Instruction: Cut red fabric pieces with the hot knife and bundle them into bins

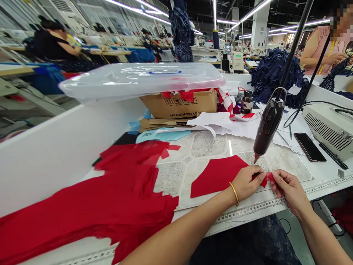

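Note:
A cut piece of red fabric (pixel 220 173) lies flat on the marble-patterned mat (pixel 168 176), close to the table's front edge. My left hand (pixel 249 180), with a gold bangle at the wrist, pinches this fabric near its right end. Just to the right, my right hand (pixel 288 187) pinches a small red tip of it between thumb and fingers. The two hands are a short gap apart, the red bit stretching between them. Above them hangs a dark handheld tool (pixel 268 125) on a pole, its reddish tip pointing down near my left hand.
A heap of red fabric pieces (pixel 132 195) covers the table's left. Behind are a cardboard box (pixel 179 105) under a clear plastic lid (pixel 143 79), white paper (pixel 234 125) and a jar (pixel 247 102). A phone (pixel 309 147) and grey machine (pixel 328 125) stand right. A measuring tape (pixel 253 208) runs along the front edge.

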### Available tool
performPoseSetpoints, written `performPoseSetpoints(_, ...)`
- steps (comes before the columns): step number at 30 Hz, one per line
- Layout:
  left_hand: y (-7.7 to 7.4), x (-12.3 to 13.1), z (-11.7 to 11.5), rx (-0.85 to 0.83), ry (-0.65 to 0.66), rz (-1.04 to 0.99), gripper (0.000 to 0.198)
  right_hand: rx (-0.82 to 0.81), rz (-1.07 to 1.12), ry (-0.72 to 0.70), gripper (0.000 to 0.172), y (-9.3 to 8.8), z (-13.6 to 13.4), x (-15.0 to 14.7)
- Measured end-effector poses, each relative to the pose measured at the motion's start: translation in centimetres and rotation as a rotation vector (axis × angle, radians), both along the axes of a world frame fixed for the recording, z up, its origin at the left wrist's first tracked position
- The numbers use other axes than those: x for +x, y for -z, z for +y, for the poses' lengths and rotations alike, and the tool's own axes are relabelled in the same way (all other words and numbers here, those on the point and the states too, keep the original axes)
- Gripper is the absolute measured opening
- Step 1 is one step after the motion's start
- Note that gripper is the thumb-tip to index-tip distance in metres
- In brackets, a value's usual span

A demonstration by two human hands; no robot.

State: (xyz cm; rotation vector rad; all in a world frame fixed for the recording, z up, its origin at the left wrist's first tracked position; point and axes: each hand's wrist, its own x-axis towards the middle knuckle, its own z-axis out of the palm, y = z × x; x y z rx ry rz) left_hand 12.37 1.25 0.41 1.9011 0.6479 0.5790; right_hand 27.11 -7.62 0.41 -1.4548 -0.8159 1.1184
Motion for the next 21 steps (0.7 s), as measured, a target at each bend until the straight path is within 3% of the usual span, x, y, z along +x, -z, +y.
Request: performPoseSetpoints(21,0.09,0.01,0.25,-0.015,0.008,0.01,0.026,-0.007,0.058,0.036,0.049,-0.44,0.06,0.02)
